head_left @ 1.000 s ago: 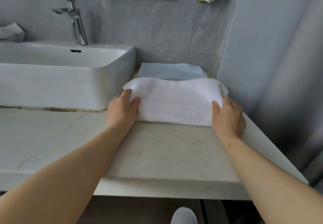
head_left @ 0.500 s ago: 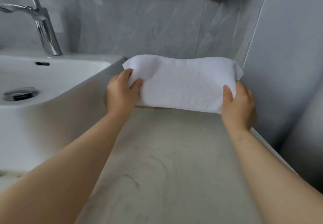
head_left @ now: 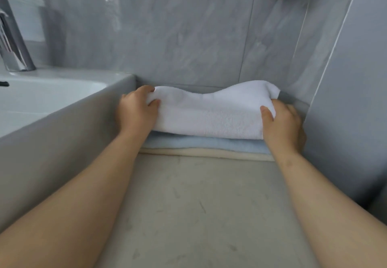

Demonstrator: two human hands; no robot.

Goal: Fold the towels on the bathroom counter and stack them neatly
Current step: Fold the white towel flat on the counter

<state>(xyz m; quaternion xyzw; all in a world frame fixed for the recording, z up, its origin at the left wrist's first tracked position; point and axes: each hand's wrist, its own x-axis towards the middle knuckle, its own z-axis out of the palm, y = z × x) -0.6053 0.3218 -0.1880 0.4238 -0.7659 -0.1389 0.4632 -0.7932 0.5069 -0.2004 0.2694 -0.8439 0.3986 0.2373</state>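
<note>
White towel (head_left: 209,112), folded into a thick oblong, sits at the back of the counter (head_left: 199,205) on top of a blue towel (head_left: 205,143), which lies on a cream towel (head_left: 205,153). Its long axis runs left to right along the back wall (head_left: 167,37), and it spans straight between the two hands, one at each short end. The left grip (head_left: 136,110) pinches the left end, thumb on top and fingers curled round the far edge. The right grip (head_left: 282,125) pinches the right end, thumb on top, fingers hidden underneath. Both are equally near, so neither leads.

The middle dips a little between the raised ends, and I cannot tell whether its full weight is down on the stack. Its front edge sits slightly behind the blue and cream edges, which show as strips beneath.

The slot is tight: the sink (head_left: 62,131) wall stands just beside the left grip, and the side wall (head_left: 345,100) just beside the right. The next move is probably to lower the ends and draw the fingers out toward the front without dragging the fold open.
</note>
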